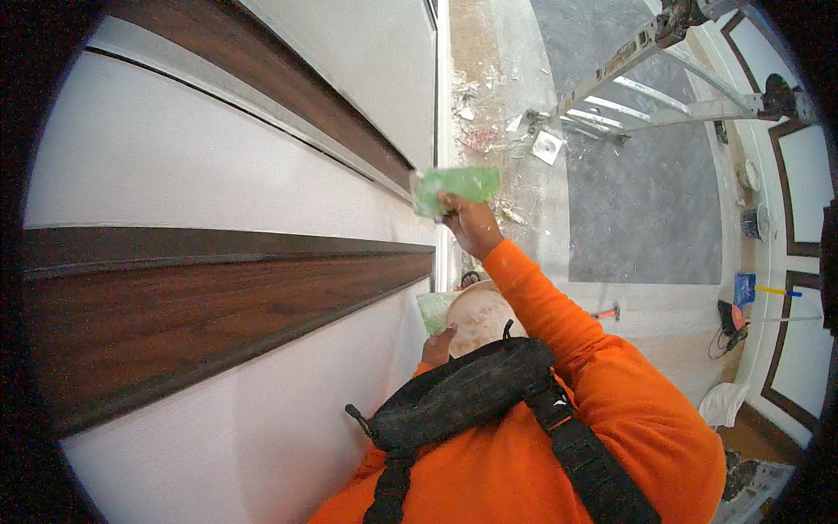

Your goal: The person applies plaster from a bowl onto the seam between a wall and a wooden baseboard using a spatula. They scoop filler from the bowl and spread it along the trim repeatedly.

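Head cam: flat grn tool (pixel 476 182) gripped in R hand (pixel 474 228).

Room under renovation; ladder (pixel 611 70); scattered debris (pixel 467 98)

- Wall (pixel 175 157): along the person's left.
- Right hand (pixel 474 225): ahead of the body, around a flat tool (pixel 471 183) just beside the wall.
- Left hand (pixel 437 348): nearer the body, at the left side of a bucket (pixel 484 313).
- Second flat piece (pixel 434 310): left of the bucket, between it and the wall.
- Floor sheet (pixel 646 227): right of both hands.
- Ladder (pixel 611 77): ahead and right, partly over the sheet.
- Square plate (pixel 541 152): on the floor, left of the sheet.
- Far wall (pixel 805 183): beyond the sheet, on the right.
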Demonstrator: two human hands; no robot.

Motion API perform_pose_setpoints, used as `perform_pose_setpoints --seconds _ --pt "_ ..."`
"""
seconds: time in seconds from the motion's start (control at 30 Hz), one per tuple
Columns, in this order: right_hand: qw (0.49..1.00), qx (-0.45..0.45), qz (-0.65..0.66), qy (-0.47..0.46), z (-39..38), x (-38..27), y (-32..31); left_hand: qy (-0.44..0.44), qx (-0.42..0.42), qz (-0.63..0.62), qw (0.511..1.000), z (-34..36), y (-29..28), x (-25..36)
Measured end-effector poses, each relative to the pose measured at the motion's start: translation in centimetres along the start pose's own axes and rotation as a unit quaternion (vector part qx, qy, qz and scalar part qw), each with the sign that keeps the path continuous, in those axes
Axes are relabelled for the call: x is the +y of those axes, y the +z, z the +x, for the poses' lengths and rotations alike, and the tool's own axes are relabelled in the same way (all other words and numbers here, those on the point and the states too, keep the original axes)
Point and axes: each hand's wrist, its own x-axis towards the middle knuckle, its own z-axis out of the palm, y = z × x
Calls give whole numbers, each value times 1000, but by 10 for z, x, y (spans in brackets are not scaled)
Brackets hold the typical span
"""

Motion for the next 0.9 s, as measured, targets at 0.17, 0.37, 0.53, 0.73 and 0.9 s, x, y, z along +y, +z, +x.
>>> perform_pose_setpoints --seconds 0.17,0.37,0.53,0.73,0.9 --pt "988 77 -20 132 19 93 -11 321 22 307 896 10 -45 -84" --pt "989 81 -38 116 71 90 -17 -143 31 1 989 -10 -6 32" --pt "950 -46 -302 63 148 110 -21 212 5 264 941 3 -30 -51" --pt "902 186 341 186 95 55 -16 -159 9 -60 985 -3 -7 5" --pt "978 159 98 95 48 93 -67 -44 2 -89 995 -32 12 67"
